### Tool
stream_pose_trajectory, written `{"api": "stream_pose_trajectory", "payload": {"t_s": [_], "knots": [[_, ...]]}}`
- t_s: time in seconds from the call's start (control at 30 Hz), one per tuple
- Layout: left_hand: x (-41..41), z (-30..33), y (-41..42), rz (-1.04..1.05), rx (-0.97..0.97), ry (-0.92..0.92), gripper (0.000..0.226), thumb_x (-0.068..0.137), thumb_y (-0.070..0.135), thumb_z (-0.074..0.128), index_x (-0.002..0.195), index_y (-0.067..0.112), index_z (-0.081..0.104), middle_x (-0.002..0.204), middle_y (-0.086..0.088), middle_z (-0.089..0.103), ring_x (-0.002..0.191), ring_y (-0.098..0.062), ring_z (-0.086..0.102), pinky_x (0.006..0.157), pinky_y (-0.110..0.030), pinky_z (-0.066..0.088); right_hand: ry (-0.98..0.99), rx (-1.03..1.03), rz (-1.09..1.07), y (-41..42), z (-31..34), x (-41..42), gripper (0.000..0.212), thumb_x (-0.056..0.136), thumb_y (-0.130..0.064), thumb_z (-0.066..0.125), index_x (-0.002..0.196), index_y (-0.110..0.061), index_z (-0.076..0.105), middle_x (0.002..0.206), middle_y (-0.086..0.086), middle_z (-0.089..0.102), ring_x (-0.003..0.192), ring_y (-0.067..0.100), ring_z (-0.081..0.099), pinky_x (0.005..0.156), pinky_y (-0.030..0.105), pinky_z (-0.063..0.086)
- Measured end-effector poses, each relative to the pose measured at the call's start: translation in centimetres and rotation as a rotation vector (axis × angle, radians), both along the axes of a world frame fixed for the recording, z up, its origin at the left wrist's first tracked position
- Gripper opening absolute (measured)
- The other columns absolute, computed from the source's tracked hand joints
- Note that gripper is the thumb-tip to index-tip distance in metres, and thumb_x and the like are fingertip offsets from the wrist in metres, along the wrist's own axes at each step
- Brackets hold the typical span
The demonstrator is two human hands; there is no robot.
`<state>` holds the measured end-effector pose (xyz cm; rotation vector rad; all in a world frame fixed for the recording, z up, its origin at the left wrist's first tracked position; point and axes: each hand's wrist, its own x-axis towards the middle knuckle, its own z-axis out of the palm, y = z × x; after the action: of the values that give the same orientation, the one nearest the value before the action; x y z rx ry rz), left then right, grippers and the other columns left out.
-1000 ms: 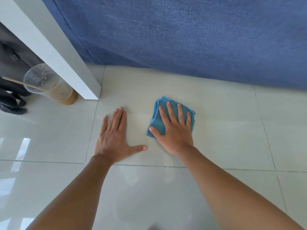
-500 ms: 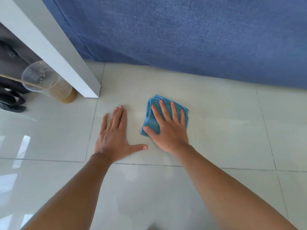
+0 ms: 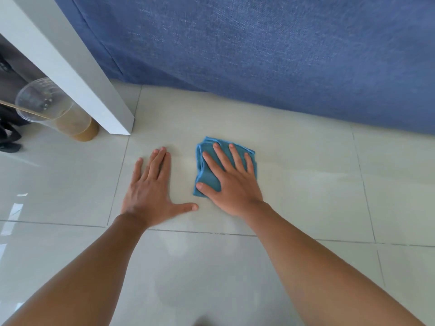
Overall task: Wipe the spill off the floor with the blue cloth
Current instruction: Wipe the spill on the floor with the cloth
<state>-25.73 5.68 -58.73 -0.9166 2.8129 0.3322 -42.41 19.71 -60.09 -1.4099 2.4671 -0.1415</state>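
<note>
Right hand (image 3: 231,184) is flat with fingers (image 3: 220,156) spread, pressing the folded blue microfibre cloth (image 3: 207,175) onto the glossy pale tile floor (image 3: 306,184). Left hand (image 3: 148,194) rests open-palmed just left of the cloth.

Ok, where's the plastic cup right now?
In the head view, the plastic cup stands on the floor at far left, beside the white leg, beyond the left hand.
</note>
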Motion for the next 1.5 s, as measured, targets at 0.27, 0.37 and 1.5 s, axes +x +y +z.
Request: {"api": "stream_pose_trajectory", "payload": {"t_s": [0.27, 0.37, 1.5], "knots": [[0.1, 0.1, 0.2, 0.013, -0.007, 0.014, 0.146, 0.055, 0.103, 0.037, 0.159, 0.007, 0.003, 0.170, -0.007, 0.003, 0.157, -0.019, -0.004, 0.127, -0.048, 0.002, 0.047, 0.047, -0.137, 5.8, 0.4, -2.7, 0.083, 0.089, -0.078, 0.028, 0.161, -0.041, 0.011, 0.172, -0.013, -0.003, 0.158, 0.024, -0.008, 0.126, 0.053, -0.004], [0.1, 0.2, 0.3, 0.016, -0.008, 0.009, 0.146, 0.055, 0.103, 0.037, 0.159, 0.007, 0.001, 0.170, -0.006, 0.001, 0.157, -0.018, -0.005, 0.127, -0.047, 0.000, 0.039, 0.043, -0.219, 7.7, 0.3, 0.5, 0.086, 0.088, -0.079, 0.029, 0.162, -0.038, 0.010, 0.172, -0.009, -0.005, 0.158, 0.027, -0.010, 0.126, 0.054, -0.004], [0.4, 0.6, 0.0, -0.035, 0.070, -0.062, 0.164, 0.041, 0.103, 0.048, 0.157, 0.007, -0.017, 0.167, -0.007, -0.022, 0.153, -0.016, -0.025, 0.126, -0.049, -0.008, -0.115, 0.058, -0.210, -0.8, 0.8, 4.4, 0.105, 0.078, -0.087, 0.042, 0.161, -0.039, -0.002, 0.170, -0.009, -0.018, 0.155, 0.030, -0.022, 0.122, 0.057, -0.015]]}}
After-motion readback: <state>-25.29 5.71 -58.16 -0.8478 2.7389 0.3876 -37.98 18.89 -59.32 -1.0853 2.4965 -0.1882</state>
